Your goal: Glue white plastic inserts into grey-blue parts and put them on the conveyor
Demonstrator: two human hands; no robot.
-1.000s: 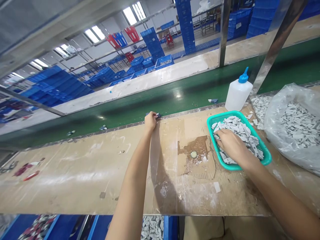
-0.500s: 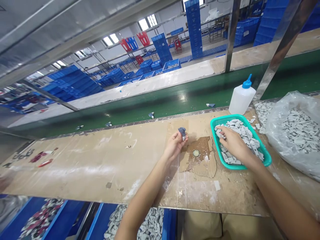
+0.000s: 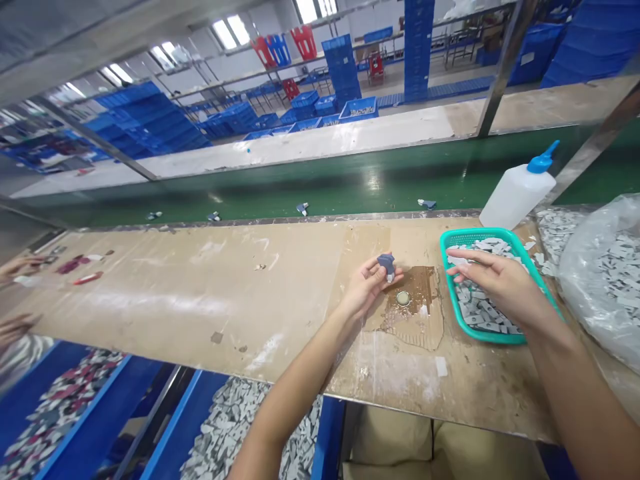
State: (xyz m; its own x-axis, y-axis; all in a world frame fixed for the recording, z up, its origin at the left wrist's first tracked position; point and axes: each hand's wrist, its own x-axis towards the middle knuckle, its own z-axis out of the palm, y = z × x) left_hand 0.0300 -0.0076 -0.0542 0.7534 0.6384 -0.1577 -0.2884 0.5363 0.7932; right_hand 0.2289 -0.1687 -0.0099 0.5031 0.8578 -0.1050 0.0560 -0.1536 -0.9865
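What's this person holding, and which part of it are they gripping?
The left hand holds a small blue-and-white piece in its fingers, seemingly by its white lower end. The right hand, above the green basket, appears empty.

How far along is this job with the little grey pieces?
Looks done: a few assembled blue pieces sit on the green conveyor belt. In hand: the left hand holds one blue piece; the right hand is over the teal basket. Left: loose grey pieces in the basket and the plastic bag.
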